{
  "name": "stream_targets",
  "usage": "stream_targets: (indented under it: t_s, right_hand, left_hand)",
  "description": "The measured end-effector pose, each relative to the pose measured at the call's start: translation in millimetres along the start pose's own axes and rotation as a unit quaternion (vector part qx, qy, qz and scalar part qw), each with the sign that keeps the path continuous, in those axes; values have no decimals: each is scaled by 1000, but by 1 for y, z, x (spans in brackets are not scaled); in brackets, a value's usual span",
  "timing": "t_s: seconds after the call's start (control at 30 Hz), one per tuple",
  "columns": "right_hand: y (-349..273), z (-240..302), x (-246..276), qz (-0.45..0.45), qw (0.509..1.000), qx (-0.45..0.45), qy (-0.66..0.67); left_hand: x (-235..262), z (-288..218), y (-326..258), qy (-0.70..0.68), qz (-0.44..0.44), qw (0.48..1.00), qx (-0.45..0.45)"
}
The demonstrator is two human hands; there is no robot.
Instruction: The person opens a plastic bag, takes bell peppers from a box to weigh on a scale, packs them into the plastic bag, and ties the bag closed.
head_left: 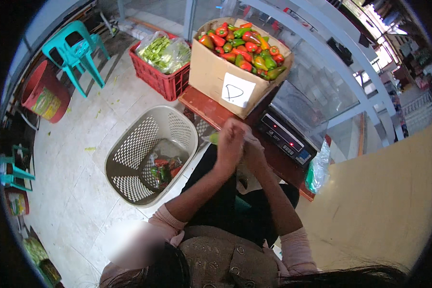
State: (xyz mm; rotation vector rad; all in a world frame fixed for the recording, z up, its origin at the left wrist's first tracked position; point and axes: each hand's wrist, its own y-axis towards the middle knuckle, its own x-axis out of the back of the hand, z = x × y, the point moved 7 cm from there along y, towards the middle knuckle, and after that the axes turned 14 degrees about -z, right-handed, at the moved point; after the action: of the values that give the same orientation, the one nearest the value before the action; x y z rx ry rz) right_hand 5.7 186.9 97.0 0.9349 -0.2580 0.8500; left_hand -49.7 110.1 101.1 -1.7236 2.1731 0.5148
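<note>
My left hand (231,139) and my right hand (252,148) are close together over my lap, both with fingers closed. Between them is a clear plastic bag (212,138), partly hidden, with something green showing at its left end. Just beyond my hands, a cardboard box (209,79) full of red and green peppers (245,45) stands on a low reddish-brown bench (201,106). A black digital scale (285,139) sits right of the box. To the left, a grey-beige plastic basket (129,139) on the floor holds several bagged peppers (165,170).
Behind the basket is a red crate (161,85) with bagged green vegetables (163,53). Clear plastic bags (319,168) lie at the bench's right end. A teal chair (77,50) and a red bucket (45,93) stand far left. A tan panel (374,201) is at right.
</note>
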Motion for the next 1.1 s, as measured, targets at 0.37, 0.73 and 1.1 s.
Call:
stream_targets:
  t_s: [0.37,0.73,1.1]
  right_hand:
    - [46,42,94,62,973,-129,-180]
    - [91,-43,186,-22,992,-46,-115]
    - [127,-141,257,-97,903,2,-418]
  left_hand:
    - [-65,-42,21,5,241,969,47]
    - [3,27,39,140,151,974,89]
    - [39,79,-18,460,183,859,-127]
